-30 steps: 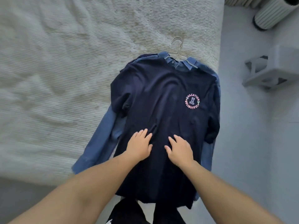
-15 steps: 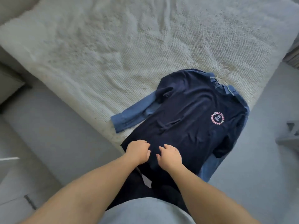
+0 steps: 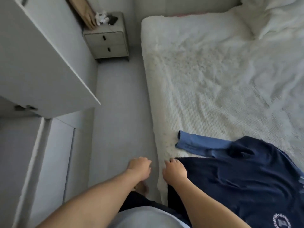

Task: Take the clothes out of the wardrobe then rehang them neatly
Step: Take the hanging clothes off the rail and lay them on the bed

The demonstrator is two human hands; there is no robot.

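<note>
Head view shows the left hand loosely curled over the floor, holding nothing, the right hand relaxed at the navy T-shirt's hem on the bed.

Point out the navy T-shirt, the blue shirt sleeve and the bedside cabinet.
navy T-shirt (image 3: pixel 238 178): head view, middle of its dark front.
blue shirt sleeve (image 3: pixel 197 143): head view, mid-sleeve near the cuff.
bedside cabinet (image 3: pixel 105 38): head view, upper drawer front.

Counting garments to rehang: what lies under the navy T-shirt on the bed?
A lighter blue shirt lies under the navy T-shirt; only one sleeve sticks out onto the white bed cover. Its body, and any hanger, are covered.
</note>
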